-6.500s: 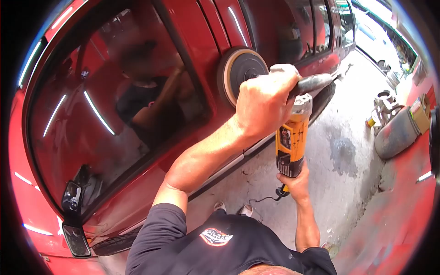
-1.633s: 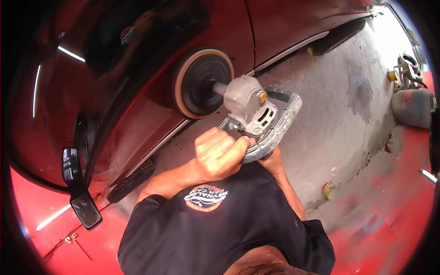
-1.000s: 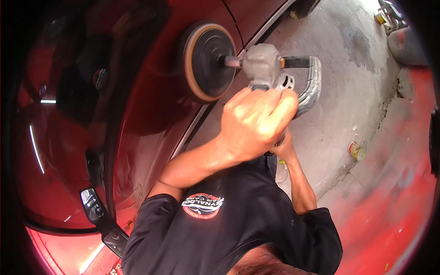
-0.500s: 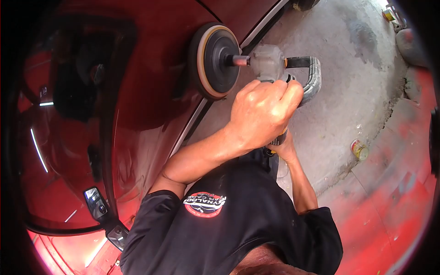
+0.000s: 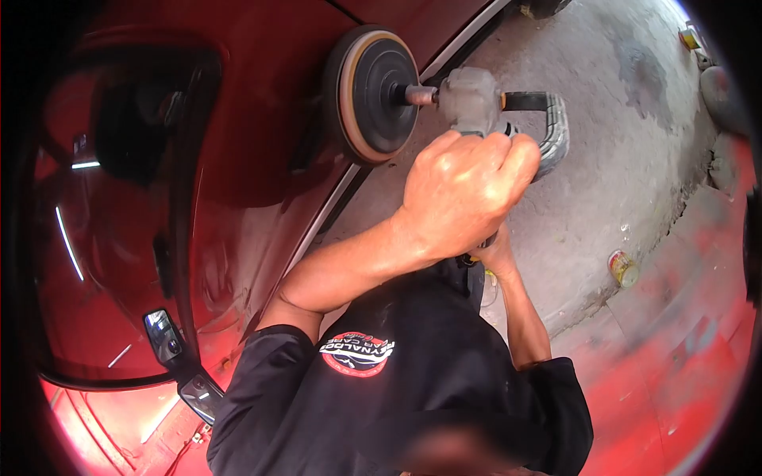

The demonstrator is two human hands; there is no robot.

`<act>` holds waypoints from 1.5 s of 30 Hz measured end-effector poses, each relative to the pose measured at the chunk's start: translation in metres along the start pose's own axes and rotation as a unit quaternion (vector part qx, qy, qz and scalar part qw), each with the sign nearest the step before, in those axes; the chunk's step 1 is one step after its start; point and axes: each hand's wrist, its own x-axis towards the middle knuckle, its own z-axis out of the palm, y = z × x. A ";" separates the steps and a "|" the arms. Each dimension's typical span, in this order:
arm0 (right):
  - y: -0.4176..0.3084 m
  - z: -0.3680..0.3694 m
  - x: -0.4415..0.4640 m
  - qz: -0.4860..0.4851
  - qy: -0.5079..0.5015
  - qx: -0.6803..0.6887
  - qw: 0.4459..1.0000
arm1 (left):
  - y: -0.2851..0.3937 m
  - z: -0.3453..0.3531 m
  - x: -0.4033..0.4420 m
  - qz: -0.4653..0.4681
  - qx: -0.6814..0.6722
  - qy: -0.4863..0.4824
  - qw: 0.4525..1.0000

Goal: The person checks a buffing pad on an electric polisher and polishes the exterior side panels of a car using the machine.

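Observation:
My left hand point(image 5: 468, 186) is closed round the black loop handle of a polisher point(image 5: 470, 99), whose grey head shows just above my knuckles. My right hand point(image 5: 498, 252), partly hidden behind the left one, is wrapped round the lower body of the same tool. A round dark pad point(image 5: 385, 95) with an orange-tan rim sits upright at the end of the short spindle. Its face meets the dark red side panel of a vehicle point(image 5: 262, 119), near the panel's lower edge. The contact face itself is hidden.
A side mirror point(image 5: 163, 337) juts from the vehicle at lower left, near my left sleeve. On the concrete floor point(image 5: 579, 182) a yellow-red can point(image 5: 623, 268) lies at right. A grey rounded object point(image 5: 722, 95) stands at the far right.
From beside the windows, the polisher has come down to the lower side panel. Over the last half second it has shifted slightly up in the view, with both hands still round it.

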 end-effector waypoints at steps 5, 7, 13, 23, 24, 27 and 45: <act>-0.018 -0.001 -0.003 0.017 -0.007 -0.041 0.999 | 0.005 0.002 -0.010 -0.036 -0.003 0.006 0.999; -0.017 0.007 -0.010 0.043 -0.017 0.018 0.999 | 0.006 0.003 -0.022 -0.060 -0.002 -0.013 0.998; 0.000 0.014 -0.013 0.019 0.018 0.002 1.000 | 0.004 0.006 -0.014 -0.051 -0.003 -0.042 0.998; -0.010 -0.005 0.011 -0.040 0.035 -0.027 0.998 | 0.001 -0.002 0.022 -0.002 0.016 0.058 0.998; -0.013 -0.005 0.006 -0.066 0.053 -0.056 0.995 | 0.003 -0.007 0.018 -0.005 0.009 0.062 0.998; -0.027 -0.003 -0.011 -0.043 0.046 -0.063 0.996 | 0.006 -0.025 -0.006 -0.012 -0.016 0.075 0.997; 0.060 0.141 -0.100 -0.053 -0.104 0.036 0.992 | 0.047 -0.160 -0.148 0.027 0.035 -0.037 0.998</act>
